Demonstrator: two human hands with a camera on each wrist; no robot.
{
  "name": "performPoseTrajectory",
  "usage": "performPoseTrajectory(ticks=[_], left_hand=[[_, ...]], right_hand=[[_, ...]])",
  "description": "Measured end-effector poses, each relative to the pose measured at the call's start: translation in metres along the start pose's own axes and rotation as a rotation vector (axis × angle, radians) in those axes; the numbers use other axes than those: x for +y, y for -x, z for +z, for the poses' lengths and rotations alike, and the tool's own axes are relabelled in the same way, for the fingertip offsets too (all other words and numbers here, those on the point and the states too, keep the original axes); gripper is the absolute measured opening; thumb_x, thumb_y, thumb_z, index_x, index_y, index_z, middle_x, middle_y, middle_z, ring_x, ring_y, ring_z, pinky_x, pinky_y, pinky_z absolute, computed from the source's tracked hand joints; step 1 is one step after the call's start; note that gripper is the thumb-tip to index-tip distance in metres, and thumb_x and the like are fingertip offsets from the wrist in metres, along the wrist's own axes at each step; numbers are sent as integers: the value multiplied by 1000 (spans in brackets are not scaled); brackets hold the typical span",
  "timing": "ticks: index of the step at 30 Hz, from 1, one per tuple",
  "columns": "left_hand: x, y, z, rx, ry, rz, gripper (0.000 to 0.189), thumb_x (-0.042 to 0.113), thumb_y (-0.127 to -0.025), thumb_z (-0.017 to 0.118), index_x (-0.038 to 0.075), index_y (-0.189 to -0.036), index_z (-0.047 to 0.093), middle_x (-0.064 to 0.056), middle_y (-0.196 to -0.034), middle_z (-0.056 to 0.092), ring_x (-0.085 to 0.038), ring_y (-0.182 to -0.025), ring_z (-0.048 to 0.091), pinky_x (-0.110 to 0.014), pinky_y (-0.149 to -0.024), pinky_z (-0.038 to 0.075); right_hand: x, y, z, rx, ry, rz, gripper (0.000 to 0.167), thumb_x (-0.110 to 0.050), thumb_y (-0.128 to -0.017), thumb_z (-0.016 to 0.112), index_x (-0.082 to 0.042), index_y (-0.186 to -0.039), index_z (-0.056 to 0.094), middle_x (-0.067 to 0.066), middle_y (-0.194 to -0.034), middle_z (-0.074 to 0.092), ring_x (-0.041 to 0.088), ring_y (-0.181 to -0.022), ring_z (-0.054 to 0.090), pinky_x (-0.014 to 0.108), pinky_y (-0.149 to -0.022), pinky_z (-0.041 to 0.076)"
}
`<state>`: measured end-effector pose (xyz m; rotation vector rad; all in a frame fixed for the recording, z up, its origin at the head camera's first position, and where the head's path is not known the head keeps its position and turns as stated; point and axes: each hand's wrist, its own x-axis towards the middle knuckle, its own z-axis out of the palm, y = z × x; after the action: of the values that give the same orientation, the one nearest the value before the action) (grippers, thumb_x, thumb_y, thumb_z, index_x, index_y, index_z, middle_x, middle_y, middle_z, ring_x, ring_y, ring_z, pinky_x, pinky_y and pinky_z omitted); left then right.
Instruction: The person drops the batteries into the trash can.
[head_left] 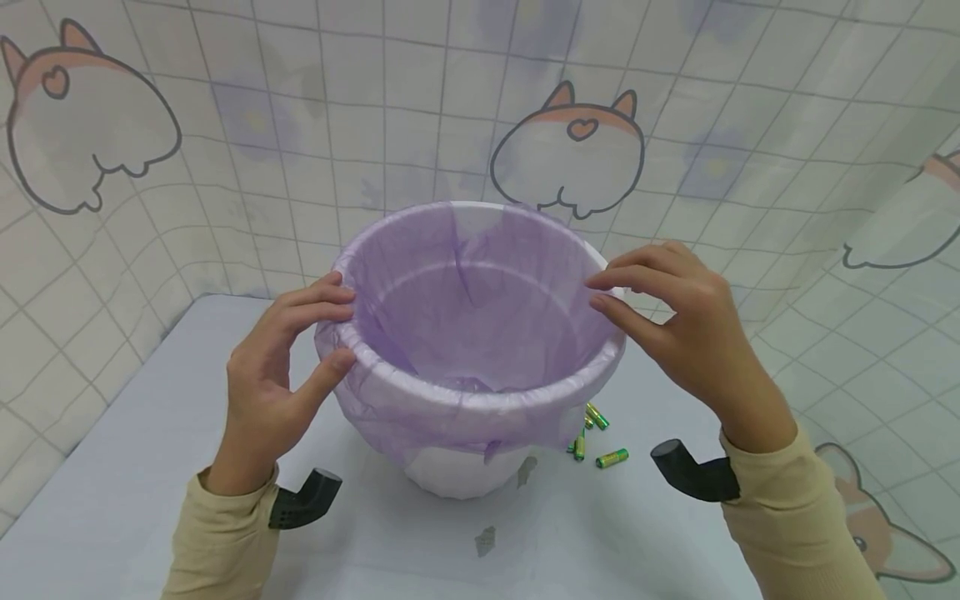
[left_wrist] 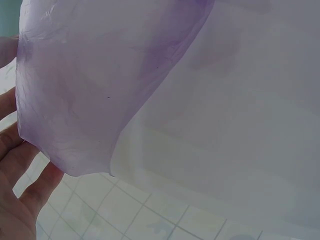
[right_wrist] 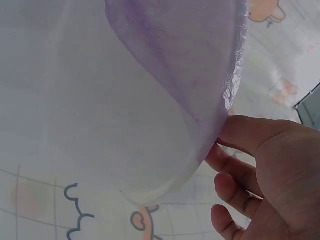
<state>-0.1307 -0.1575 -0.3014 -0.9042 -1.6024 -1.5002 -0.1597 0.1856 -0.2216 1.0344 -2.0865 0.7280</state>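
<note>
A white bin [head_left: 468, 473] stands on the table, lined with a thin purple trash bag [head_left: 480, 333] whose edge folds down over the rim. On the left side of the rim, my left hand [head_left: 281, 354] touches the bag with its fingers and thumb spread apart. In the left wrist view, the fingers [left_wrist: 42, 190] lie along the edge of the bag's fold. Across the opening, my right hand [head_left: 678, 321] pinches the bag at the right rim between thumb and forefinger. The right wrist view shows its other fingers [right_wrist: 230, 222] loosely curled below, off the bag.
Several green-and-gold batteries [head_left: 612, 457] lie on the white table [head_left: 600, 542] right of the bin. Two grey patches [head_left: 485, 542] mark the tabletop near its front. A tiled-pattern curtain [head_left: 405, 108] with cartoon animals rises behind and at both sides.
</note>
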Motion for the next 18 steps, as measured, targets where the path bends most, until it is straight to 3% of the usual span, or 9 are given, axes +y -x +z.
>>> performPoseTrajectory(ticks=[18], left_hand=[[1, 0, 0, -2, -3, -11, 32, 2, -83, 71, -21, -102, 58, -16, -116, 66, -33, -128, 53, -40, -115, 40]], right_hand=[[-1, 9, -3, 48, 21, 17, 31, 9, -64, 81, -3, -92, 75, 11, -88, 71, 23, -85, 56, 5, -79, 42]])
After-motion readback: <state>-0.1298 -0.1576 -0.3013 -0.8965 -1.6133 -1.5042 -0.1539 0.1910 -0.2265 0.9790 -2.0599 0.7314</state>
